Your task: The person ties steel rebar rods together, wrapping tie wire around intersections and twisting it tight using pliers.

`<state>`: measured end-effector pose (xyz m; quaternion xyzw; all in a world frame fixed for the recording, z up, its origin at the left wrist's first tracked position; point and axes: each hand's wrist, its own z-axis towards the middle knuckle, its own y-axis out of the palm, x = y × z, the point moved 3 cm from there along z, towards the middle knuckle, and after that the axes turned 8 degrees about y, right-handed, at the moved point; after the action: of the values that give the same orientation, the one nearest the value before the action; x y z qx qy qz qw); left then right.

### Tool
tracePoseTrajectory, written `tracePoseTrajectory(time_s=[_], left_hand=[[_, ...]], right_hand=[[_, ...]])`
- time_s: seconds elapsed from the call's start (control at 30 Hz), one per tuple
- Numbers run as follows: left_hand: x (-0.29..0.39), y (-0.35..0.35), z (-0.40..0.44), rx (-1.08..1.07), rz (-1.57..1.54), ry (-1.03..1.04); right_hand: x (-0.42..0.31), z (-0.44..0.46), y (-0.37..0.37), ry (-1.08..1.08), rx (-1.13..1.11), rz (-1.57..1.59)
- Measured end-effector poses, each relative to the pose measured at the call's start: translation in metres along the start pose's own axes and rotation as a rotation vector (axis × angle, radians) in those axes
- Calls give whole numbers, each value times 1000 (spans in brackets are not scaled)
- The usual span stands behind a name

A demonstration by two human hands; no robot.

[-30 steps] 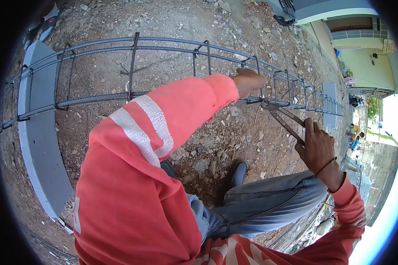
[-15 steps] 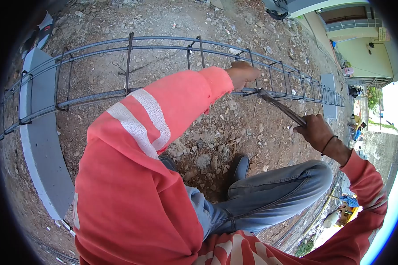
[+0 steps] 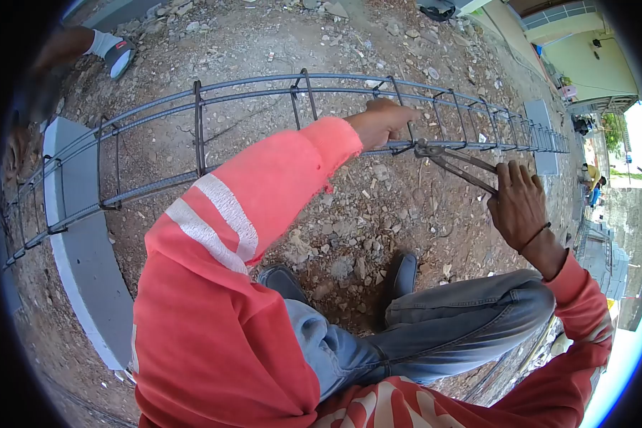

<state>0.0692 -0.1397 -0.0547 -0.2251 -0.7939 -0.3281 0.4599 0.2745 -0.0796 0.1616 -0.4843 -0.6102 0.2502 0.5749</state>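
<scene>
At the near edge of the reinforcing cage (image 3: 198,128), your right hand (image 3: 517,203) grasps the pincers (image 3: 435,151) by their spread handles; their head meets, or nearly meets, the foot of a stirrup (image 3: 397,94). Your left hand (image 3: 384,124) is at that same stirrup, fingers partly curled; whether it grips cannot be told. Step in hand, as judged: working the pincers at this joint. The next move would call for a steady stirrup and controlled handles. Outward, the cage crosses the left grey slab (image 3: 93,285) toward its far end and, farther off, the right grey slab (image 3: 549,163). Beyond the cage's far edge, upper left: another person's foot (image 3: 119,57).
</scene>
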Motion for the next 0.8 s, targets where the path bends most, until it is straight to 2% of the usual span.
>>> tracePoseTrajectory(time_s=[0.03, 0.1, 0.17, 0.2, 0.23, 0.3, 0.37, 0.43, 0.47, 0.5, 0.57, 0.6, 0.63, 0.67, 0.7, 0.77, 0.8], left_hand=[[2, -1, -3, -23, -17, -19], [3, -2, -3, -2, 23, -10], [6, -3, -2, 19, 72, 2], [10, -3, -4, -29, 194, 7], [14, -4, -6, -77, 315, 7], [24, -9, -17, -93, 407, 1], [41, -14, -32, -112, 508, -9], [69, -19, -49, -41, 1083, 105], [87, -15, -67, -2, 1053, 119], [87, -15, -68, 4, 1072, 113], [97, -4, -72, -54, 1071, 444], [96, 1, -77, -51, 1090, 437], [92, 11, -82, -213, 890, 441], [91, 21, -89, -363, 687, 443], [88, 29, -95, -350, 709, 444], [84, 62, -107, -566, 349, 614], [84, 75, -106, -571, 370, 612]], right_hand=[[-4, -1, -9, -61, 283, -175], [11, 4, 4, -76, 226, -150], [22, 9, 27, -29, -121, 170], [18, 11, 20, 41, -382, 644], [17, 10, 23, 35, -374, 653], [9, -7, 42, 368, -1035, 1416], [17, -15, 61, 345, -1089, 1561], [18, -21, 81, 267, -1363, 2075], [18, -24, 89, 206, -1492, 2219], [17, -26, 88, 183, -1494, 2231], [12, -29, 81, 120, -1373, 2126], [13, -30, 84, 76, -1367, 2175], [16, -32, 89, 51, -1366, 2185], [21, -33, 89, -65, -1272, 2238], [27, -34, 87, -181, -1176, 2285], [42, -41, 82, -242, -1115, 2388], [52, -43, 84, -270, -957, 2406]])
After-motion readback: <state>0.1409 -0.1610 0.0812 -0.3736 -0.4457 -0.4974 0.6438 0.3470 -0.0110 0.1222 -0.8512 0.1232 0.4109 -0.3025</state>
